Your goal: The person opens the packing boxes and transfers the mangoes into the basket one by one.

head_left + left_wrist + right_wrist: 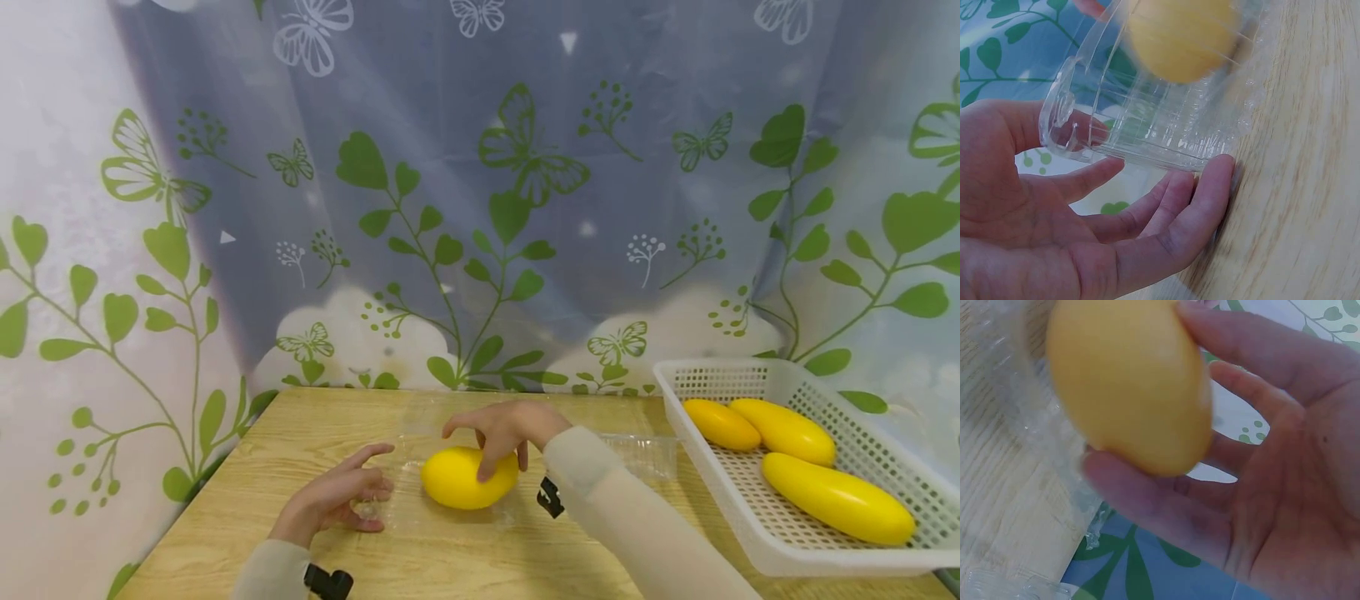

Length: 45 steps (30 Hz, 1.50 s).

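Observation:
A yellow mango (457,479) lies on its side within a clear plastic clamshell box (405,500) on the table. My right hand (506,429) grips it from above at its right end, thumb in front and fingers behind. In the right wrist view, the thumb and fingers curve around the mango (1129,387). My left hand (337,496) is at the box's left end, fingers spread and loosely bent. The left wrist view shows its fingertips right at the end wall of the clear box (1147,156), one finger partly behind the plastic.
A white perforated basket (720,508) with three yellow mangoes (836,497) stands at the right. Another clear plastic container (645,454) lies behind my right forearm. The wooden table (225,508) ends at a patterned curtain (450,208).

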{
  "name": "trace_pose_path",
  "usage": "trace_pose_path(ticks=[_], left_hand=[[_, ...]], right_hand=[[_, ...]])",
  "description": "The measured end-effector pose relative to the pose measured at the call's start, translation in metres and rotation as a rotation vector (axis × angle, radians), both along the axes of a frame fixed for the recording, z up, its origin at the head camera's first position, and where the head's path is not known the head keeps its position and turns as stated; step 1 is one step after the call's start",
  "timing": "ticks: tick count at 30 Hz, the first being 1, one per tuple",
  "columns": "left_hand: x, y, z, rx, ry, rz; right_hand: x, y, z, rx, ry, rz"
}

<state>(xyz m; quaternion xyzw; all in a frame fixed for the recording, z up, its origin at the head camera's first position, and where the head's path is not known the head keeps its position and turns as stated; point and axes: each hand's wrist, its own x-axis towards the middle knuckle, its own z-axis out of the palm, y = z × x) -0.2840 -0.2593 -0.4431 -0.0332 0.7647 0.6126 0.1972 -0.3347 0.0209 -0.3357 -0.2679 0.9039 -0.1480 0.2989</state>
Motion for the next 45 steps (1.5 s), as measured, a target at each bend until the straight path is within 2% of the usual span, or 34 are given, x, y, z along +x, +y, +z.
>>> trace_pose_path(ticks=[7,15,29,45], left_hand=[[0.000,-0.001,0.000,-0.003,-0.010,-0.003],[0.000,-0.001,0.000,0.007,-0.013,-0.026],[0.000,-0.001,-0.001,-0.001,-0.015,-0.021],[-0.002,-0.003,-0.001,0.006,-0.004,-0.035]], right_hand=[[0.002,-0.001,0.000,0.037,-0.032,0.000],[0.003,-0.001,0.006,0.052,0.008,0.015],[0.003,0.001,0.010,0.048,0.060,0.062],[0.004,0.010,0.029,0.047,0.058,0.065]])
